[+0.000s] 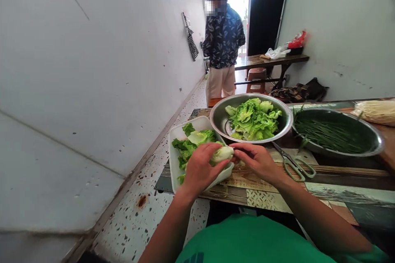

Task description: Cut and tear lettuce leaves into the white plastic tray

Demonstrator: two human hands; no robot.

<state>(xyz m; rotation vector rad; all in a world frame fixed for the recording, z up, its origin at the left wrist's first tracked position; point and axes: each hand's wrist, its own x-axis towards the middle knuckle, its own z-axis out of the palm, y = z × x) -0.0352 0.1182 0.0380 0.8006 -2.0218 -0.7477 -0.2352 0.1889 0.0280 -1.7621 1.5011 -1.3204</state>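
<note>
My left hand (202,166) is wrapped round a small pale lettuce heart (222,155), held over the near side of a white plastic tub (173,160). My right hand (257,160) pinches at the heart's right end with thumb and fingertips; whether a leaf is between them is too small to make out. Green lettuce leaves (185,148) lie in the tub beneath and behind my left hand. Just beyond my hands, a steel basin (217,125) holds a heap of torn lettuce (254,119).
Green-handled scissors (298,168) lie on the patterned table (265,197) right of my right hand. A second basin (375,144) of long green stalks (330,133) stands further right, near a bag of pale strands (376,111). A person (224,37) stands beyond the table, facing away.
</note>
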